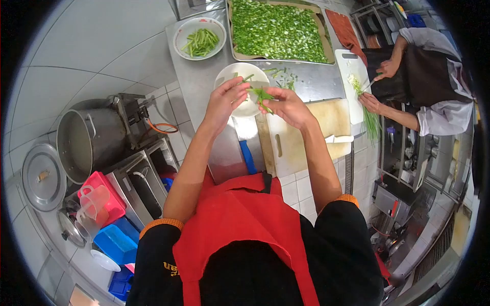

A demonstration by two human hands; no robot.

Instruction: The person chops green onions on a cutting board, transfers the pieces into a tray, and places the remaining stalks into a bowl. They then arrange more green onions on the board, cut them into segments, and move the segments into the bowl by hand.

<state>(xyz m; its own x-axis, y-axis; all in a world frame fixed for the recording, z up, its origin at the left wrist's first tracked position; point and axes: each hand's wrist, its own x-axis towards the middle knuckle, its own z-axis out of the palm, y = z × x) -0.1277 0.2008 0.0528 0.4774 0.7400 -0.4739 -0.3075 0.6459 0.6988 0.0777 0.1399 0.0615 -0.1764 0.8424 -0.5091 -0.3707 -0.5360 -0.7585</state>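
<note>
Over a white bowl (240,71) on the steel table, both of my hands are raised close together. My right hand (290,106) pinches a small bunch of green stalks (262,95), which look like scallion or bean pieces. Curled at the bowl's left side is my left hand (226,101), with a short green piece (248,78) at its fingertips. Whatever lies in the bowl is mostly hidden by my hands. Cut green pieces (201,42) fill part of a second white bowl (179,42) at the upper left. Green scraps (287,80) are scattered right of the near bowl.
A large tray (326,38) of chopped greens stands at the back. A white-handled knife (340,138) rests on the cutting board (296,153); a blue handle (248,157) lies left of it. At right, a co-worker (423,76) cuts scallions with a knife. A big pot (92,140) stands left.
</note>
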